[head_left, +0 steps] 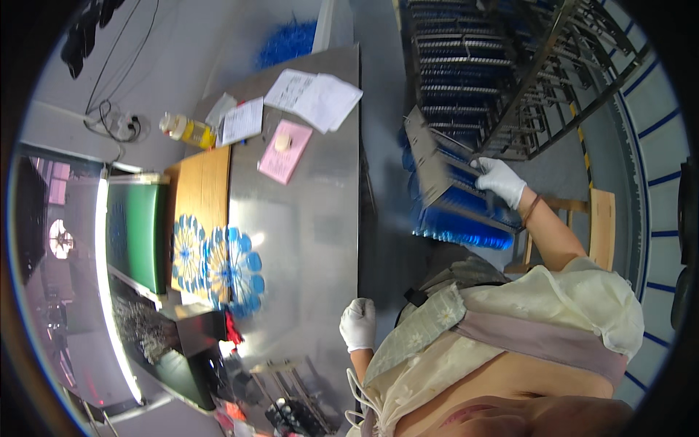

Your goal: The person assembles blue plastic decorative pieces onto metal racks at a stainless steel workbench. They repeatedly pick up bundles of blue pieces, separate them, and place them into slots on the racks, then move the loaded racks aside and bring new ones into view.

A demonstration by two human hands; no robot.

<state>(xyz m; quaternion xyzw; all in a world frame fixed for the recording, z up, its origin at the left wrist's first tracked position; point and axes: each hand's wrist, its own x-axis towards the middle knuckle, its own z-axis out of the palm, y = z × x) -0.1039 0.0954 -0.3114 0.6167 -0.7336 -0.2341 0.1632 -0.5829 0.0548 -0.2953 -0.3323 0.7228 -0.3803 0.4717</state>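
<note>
At the lower centre of the frame, the gloved left hand (358, 325) is clenched beside the tabletop (313, 218); whether it holds anything, I cannot tell. Right of centre, the gloved right hand's (502, 182) fingers grasp a blurred metal frame (426, 160), with shiny blue material (466, 227) just below. Blue flower-like pieces (244, 266) lie left of centre; farther up, a pink pad (280, 162). Metal racks (526, 76) fill the upper right.

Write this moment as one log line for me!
left hand: curled, by metal table | right hand: gripping metal frame | on table: pink pad, white papers
</note>
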